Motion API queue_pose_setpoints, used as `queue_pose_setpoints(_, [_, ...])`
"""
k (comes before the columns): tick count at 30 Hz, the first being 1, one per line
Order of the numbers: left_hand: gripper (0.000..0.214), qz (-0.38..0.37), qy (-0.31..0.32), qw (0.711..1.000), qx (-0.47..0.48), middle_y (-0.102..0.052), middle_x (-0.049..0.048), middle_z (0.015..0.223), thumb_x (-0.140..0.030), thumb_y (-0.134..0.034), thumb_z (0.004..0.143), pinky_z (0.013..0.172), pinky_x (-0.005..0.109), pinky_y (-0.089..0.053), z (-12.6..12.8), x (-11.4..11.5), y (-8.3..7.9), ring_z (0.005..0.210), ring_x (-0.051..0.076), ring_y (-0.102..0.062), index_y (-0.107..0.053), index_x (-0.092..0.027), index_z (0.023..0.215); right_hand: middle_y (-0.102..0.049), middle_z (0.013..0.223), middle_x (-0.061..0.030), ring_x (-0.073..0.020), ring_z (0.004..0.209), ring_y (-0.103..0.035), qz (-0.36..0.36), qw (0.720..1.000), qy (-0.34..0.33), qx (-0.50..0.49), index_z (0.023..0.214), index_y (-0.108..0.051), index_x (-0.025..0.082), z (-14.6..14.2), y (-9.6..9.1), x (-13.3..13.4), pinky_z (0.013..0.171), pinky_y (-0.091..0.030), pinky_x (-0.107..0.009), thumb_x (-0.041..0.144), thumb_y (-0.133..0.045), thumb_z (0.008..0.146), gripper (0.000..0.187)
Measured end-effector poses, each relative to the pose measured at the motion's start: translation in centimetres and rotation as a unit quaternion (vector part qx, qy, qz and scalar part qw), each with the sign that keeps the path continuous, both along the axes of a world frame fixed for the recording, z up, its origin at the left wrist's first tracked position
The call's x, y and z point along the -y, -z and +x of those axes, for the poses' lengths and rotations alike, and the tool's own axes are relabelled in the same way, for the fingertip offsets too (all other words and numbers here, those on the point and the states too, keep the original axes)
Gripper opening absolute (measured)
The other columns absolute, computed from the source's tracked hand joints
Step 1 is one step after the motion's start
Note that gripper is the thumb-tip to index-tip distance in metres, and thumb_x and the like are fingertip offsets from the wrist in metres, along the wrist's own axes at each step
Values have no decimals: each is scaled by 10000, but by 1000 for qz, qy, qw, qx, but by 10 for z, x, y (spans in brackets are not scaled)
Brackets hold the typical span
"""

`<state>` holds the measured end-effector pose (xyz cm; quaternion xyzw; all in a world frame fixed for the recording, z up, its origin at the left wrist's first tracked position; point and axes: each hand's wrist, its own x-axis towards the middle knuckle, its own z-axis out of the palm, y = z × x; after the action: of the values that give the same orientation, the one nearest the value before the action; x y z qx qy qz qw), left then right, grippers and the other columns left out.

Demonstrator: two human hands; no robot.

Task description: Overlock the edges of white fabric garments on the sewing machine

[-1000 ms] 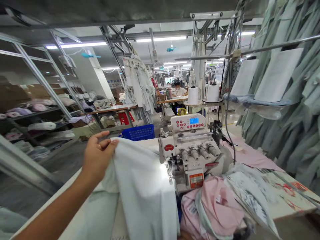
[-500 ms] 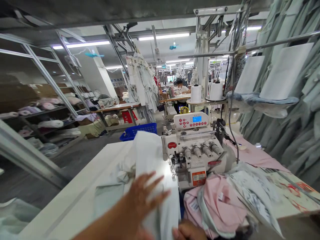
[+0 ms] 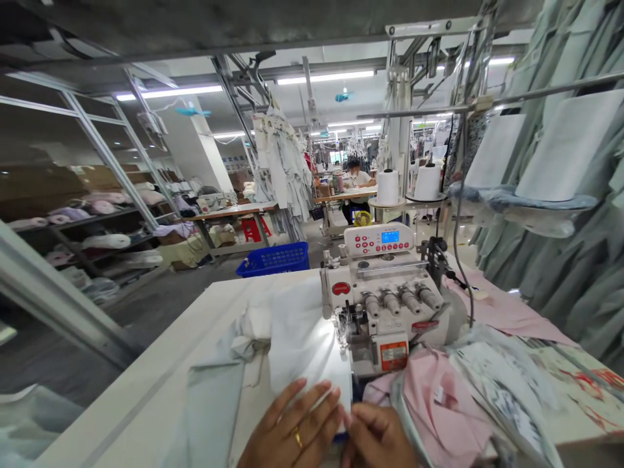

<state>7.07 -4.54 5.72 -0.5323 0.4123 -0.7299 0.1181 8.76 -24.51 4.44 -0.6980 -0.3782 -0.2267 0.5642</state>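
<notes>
A pale grey-white fabric piece [image 3: 297, 338] lies on the white sewing table [image 3: 160, 383], leading up to the needle area of a white overlock sewing machine [image 3: 385, 299]. My left hand [image 3: 292, 429], with a ring on one finger, rests flat on the near edge of the fabric, fingers spread. My right hand [image 3: 377, 439] pinches the same edge just right of it, in front of the machine's base.
Pink garments [image 3: 429, 403] and printed fabric [image 3: 502, 383] are piled to the right of the machine. Grey garments [image 3: 575, 260] hang at the right. Thread cones [image 3: 389, 187] stand behind the machine. A blue basket [image 3: 275, 259] sits beyond the table; a person works far off.
My left hand let go of the lifted fabric, swept down and now presses it flat near the machine. The fabric dropped onto the table. My right hand came up to its edge.
</notes>
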Motion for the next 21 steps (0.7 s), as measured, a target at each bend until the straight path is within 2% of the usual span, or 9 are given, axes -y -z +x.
queue_pose_setpoints(2, [467,10,-15,1000,-4,-541,14,1444,-52,-276,1002,1267,402,-156,1,-3,-2,1416,165,-402,-586,-142,1340,-608,510,-66,-110,392,-509,10,1000,-13,-16,656,-536,153,1,-17,-2,405,-367,-162,827,-611,789,691])
queue_pose_setpoints(4, [529,9,-12,1000,-23,-532,-7,1453,-2,-290,943,1266,352,-174,3,-6,-10,1391,135,-434,-575,-160,1360,-626,519,-112,-105,376,-505,62,997,4,-36,655,-614,110,-1,-31,-7,391,-359,-152,852,-657,708,745])
queue_pose_setpoints(8, [634,14,84,987,-139,-602,-32,1375,35,-303,842,1122,232,-414,8,-13,-42,1272,75,-551,-593,-231,1338,-675,636,-193,-129,436,-586,130,988,13,-88,569,-664,73,-6,-49,-13,391,-363,-147,891,-653,638,821])
queue_pose_setpoints(11, [586,19,146,950,-277,-610,1,1366,3,-322,888,1104,277,-448,14,-17,-73,1289,117,-552,-612,-244,1333,-674,639,-178,-142,464,-601,103,988,19,-115,616,-685,75,-7,-48,-7,408,-395,-164,919,-647,621,846])
queue_pose_setpoints(14, [577,-13,120,912,-393,-664,-3,1281,6,-353,834,1063,275,-463,27,-14,-106,1202,154,-612,-687,-243,1232,-673,629,-151,-158,508,-617,68,992,27,-107,736,-716,78,-8,-39,0,467,-455,-191,918,-615,683,848])
queue_pose_setpoints(16, [589,-56,88,906,-411,-701,15,1196,19,-367,769,1000,294,-487,35,-9,-120,1116,188,-648,-716,-230,1173,-701,720,-142,-180,628,-660,36,997,33,-60,795,-725,96,-14,-32,2,567,-507,-214,871,-568,789,791])
queue_pose_setpoints(18, [527,-106,60,909,-399,-714,66,1134,-11,-406,764,957,373,-496,36,-4,-122,1065,260,-653,-729,-204,1132,-700,790,-111,-188,743,-665,1,998,63,30,805,-721,132,-23,-25,2,673,-519,-230,779,-507,906,689])
queue_pose_setpoints(19, [480,-129,46,910,-392,-715,93,1107,-32,-429,772,930,412,-497,33,-3,-115,1040,296,-650,-732,-192,1108,-695,829,-95,-189,792,-659,-12,993,85,87,813,-720,154,-28,-21,3,724,-513,-235,723,-497,945,626])
queue_pose_setpoints(21, [411,-171,20,908,-382,-714,126,1030,-57,-451,781,876,448,-496,19,-1,-89,981,327,-644,-733,-176,1055,-692,933,-68,-189,902,-644,-18,970,132,203,860,-732,196,-34,-15,4,836,-486,-229,620,-530,976,484])
